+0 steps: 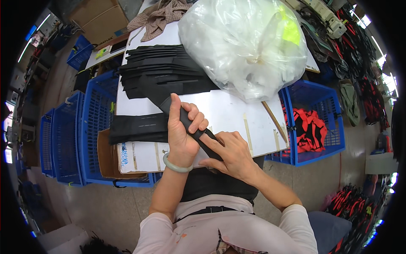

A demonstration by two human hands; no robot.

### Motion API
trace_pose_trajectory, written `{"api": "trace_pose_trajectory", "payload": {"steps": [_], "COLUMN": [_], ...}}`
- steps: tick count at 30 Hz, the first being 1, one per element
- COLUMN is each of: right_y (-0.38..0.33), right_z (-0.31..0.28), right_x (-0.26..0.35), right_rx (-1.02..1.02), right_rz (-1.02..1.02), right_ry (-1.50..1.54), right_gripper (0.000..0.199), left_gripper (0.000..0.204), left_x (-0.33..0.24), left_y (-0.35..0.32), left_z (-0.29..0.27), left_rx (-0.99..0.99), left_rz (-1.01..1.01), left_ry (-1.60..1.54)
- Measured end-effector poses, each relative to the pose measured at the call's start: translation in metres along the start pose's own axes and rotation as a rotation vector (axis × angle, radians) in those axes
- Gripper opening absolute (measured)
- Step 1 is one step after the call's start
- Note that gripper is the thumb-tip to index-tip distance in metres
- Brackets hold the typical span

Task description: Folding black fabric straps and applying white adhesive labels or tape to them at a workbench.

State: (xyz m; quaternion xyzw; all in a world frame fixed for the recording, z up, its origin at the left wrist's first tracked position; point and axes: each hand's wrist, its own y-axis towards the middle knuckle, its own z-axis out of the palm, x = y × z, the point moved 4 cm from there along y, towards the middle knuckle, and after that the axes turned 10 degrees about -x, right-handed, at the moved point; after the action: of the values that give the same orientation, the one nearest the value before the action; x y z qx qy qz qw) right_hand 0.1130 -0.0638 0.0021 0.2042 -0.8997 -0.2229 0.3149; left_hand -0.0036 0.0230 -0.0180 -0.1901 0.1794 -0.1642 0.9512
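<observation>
One black strip [184, 120] is above the near part of the surface [228, 110], slanting lengthwise from far left to near right. The left hand [182, 131] grips it; the right hand [237, 154] touches its near part, grip unclear. Around: one flat black piece [141, 128], one fanned black pile [160, 63], one bulging translucent bag [241, 46].

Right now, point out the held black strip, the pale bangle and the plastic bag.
Held black strip [185, 120], head view: middle stretch.
Pale bangle [177, 168], head view: visible band.
Plastic bag [241, 44], head view: bulging middle.
</observation>
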Motion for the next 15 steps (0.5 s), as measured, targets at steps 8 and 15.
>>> {"api": "trace_pose_trajectory", "payload": {"steps": [8, 15], "right_y": [0.006, -0.004], "right_z": [0.003, 0.007], "right_x": [0.001, -0.014], "right_rx": [0.016, -0.039], "right_rz": [0.039, -0.020], "right_ry": [0.030, 0.082], "right_gripper": [0.052, 0.037], "left_gripper": [0.040, 0.038], "left_x": [0.002, 0.014], "left_y": [-0.004, -0.019], "left_z": [0.005, 0.018], "left_rx": [0.135, 0.282], "left_rz": [0.017, 0.219], "left_ry": [0.022, 0.247]}}
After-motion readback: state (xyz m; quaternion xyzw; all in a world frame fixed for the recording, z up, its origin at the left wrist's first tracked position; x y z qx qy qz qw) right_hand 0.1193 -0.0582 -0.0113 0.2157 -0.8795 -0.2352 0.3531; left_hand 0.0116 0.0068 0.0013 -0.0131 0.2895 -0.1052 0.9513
